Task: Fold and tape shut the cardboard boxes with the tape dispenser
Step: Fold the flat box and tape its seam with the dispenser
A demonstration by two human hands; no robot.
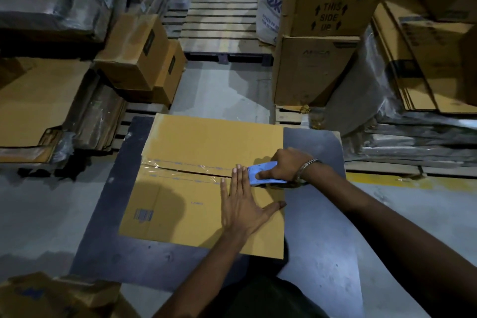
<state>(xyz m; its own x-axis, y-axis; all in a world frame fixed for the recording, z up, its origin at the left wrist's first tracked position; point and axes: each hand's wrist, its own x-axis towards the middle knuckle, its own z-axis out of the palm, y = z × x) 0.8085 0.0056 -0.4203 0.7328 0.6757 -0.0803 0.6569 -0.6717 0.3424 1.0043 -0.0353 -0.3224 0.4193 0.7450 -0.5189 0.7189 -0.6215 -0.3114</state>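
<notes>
Two flaps of the box (206, 188) meet under clear tape; right hand (286, 165) grips the dispenser (260, 174), left hand (245, 204) flat.

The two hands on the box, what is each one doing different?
The left hand lies flat with straight fingers, pressing the cardboard box flap down; the right hand has curled fingers gripping the blue tape dispenser. The right wrist wears a metal bracelet; the left wrist is bare. Both sit by the taped seam.
</notes>
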